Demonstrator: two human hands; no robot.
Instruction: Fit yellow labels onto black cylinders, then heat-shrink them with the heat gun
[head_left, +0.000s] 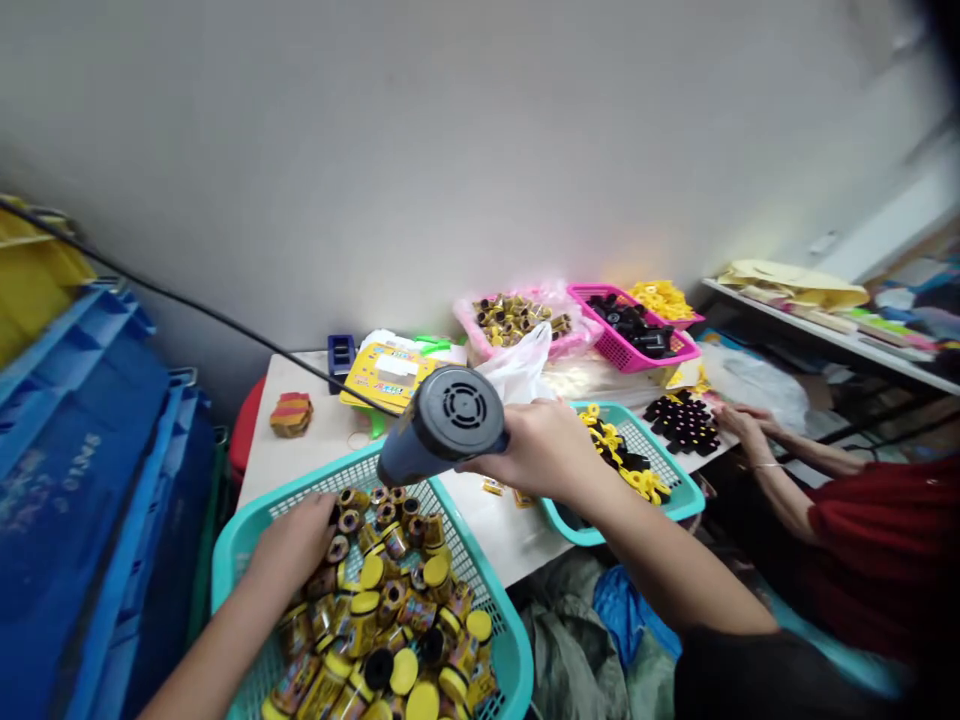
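My right hand (544, 450) is wrapped round the handle of a blue-grey heat gun (427, 440), its black round vent facing me and its barrel slanting down to the left, over a turquoise basket (517, 640). The basket holds many small clear jars (364, 615) with yellow lids and brown-yellow wrapping, lying in a jumble. At its far left, my left hand (296, 540) reaches in with curled fingers against several jars (349, 520) standing with dark round ends up. Its fingertips are hidden, so what they grip cannot be made out.
A black cord (187, 300) stretches from upper left toward the heat gun. Blue crates (75, 460) stand at left. Behind are a yellow printed card (386, 375) and pink baskets (622, 345). Right are another turquoise basket (679, 490), black pieces (682, 420) and a co-worker's hands (742, 425).
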